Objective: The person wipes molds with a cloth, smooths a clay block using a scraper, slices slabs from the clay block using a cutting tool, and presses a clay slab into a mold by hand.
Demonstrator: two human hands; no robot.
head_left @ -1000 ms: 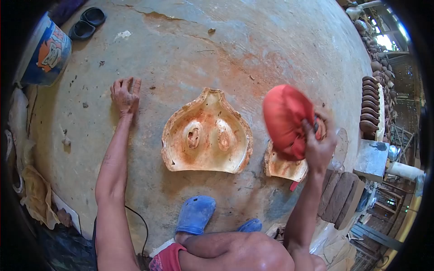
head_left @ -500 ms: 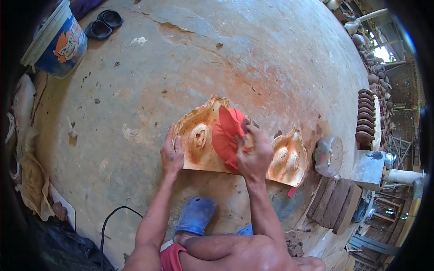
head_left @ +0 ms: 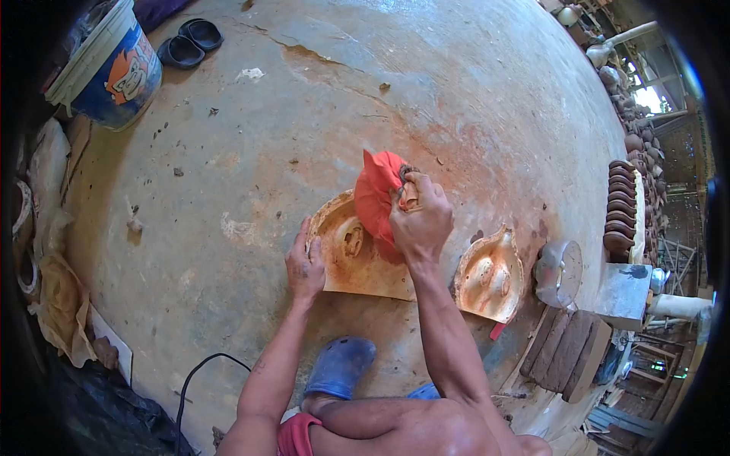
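Observation:
On the floor in front of me lies a cream-coloured mould half point(head_left: 365, 275), stained with reddish clay, with a raised oval in its hollow. My left hand point(head_left: 306, 267) grips its left rim, fingers along the outside and thumb over the edge. My right hand point(head_left: 423, 220) is closed around the gathered neck of a red cloth bundle point(head_left: 376, 196). The bundle is over the mould's upper right side and hides that part; whether it touches the surface I cannot tell. A second, similar mould half point(head_left: 490, 277) lies to the right of my right forearm.
To the right are a round metal tin point(head_left: 559, 273), dark brown clay slabs point(head_left: 566, 351), a grey block point(head_left: 623, 292) and a row of brown curved pieces point(head_left: 620, 205). A bucket point(head_left: 114, 76) and black sandals point(head_left: 190, 44) are at upper left. A black cable point(head_left: 190, 384) curves at lower left.
My right hand and the red cloth bundle have moved up the mould, towards its far end. The whole view has shifted slightly; my left hand stays at the left rim.

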